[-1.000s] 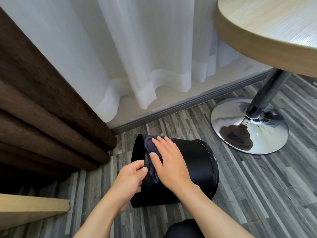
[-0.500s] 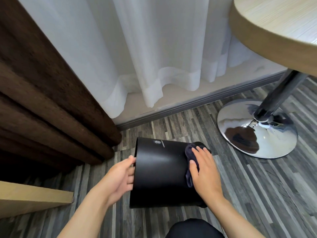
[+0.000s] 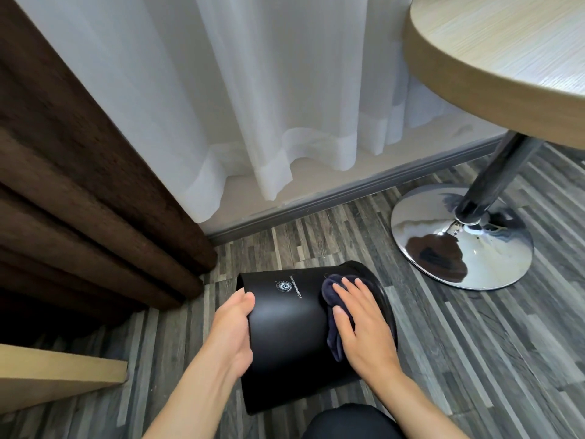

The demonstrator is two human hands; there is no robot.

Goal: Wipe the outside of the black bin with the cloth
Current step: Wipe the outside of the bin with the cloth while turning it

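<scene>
Right hand: your right hand [image 3: 364, 324] lies flat, fingers spread, pressing the dark cloth [image 3: 332, 315] onto the bin's curved side near its right end.
Left hand: your left hand [image 3: 232, 332] cups the bin's left edge, thumb on top, fingers wrapped out of sight.
Arms: both forearms reach in from the lower edge.
Black bin: the black bin [image 3: 285, 337] lies on its side on the floor [image 3: 474, 343], between curtain [image 3: 79, 185] and chrome table base [image 3: 462, 239].
Hidden: much of the cloth sits under your palm; the bin's logo text is too small to read.
</scene>
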